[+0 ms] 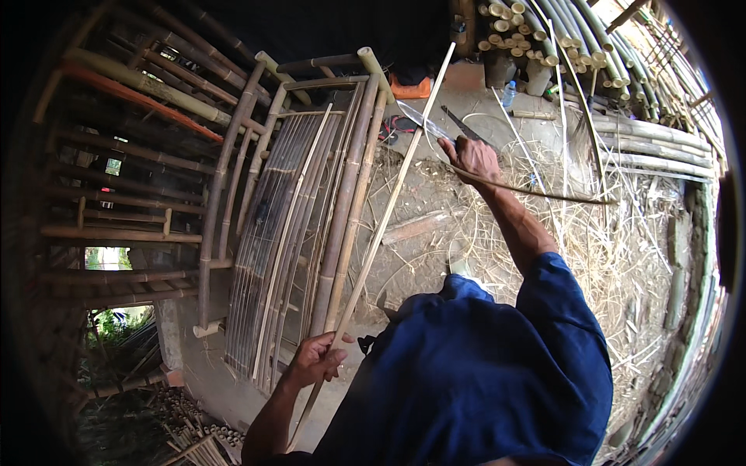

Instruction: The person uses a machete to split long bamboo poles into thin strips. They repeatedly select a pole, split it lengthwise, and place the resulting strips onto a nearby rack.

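Note:
My left hand is closed around the lower part of a long, pale bamboo strip, with the thumb pressed against it. The strip runs slantwise up and away, past the bench's right side. My right hand grips a knife whose shiny blade points forward and left, close to the strip's upper part. A long, thin, curved brown handle runs back from that hand under my forearm. Whether the blade touches the strip I cannot tell. Left of the strip stands a bamboo bench with loose slats lying along its seat.
A dark, long-bladed tool lies on the ground beyond my right hand. Shavings cover the floor at right. Bamboo poles are stacked at the far right, near a plastic bottle. Sandals and more bamboo frames lie around.

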A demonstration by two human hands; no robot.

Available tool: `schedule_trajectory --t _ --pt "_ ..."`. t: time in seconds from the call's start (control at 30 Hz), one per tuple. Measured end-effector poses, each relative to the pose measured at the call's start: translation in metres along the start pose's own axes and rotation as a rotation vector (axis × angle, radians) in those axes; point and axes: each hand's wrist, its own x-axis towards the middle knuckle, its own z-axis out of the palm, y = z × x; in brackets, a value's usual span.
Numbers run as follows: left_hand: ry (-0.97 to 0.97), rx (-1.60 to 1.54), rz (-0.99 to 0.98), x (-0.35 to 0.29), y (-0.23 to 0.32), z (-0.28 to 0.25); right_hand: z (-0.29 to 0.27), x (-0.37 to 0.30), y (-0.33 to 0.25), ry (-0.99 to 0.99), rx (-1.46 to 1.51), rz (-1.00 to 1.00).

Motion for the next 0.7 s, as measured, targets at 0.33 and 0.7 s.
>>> schedule_trajectory --t 0.33,0.7 --pt "0.195 0.052 0.171 0.189 0.003 -0.012 0.016 -0.028 -0.038 -0.117 -0.007 -0.130" --pt "0.387 0.464 0.351 0.074 -0.036 -0.005 0.000 0.017 0.062 0.025 -0.065 0.055"
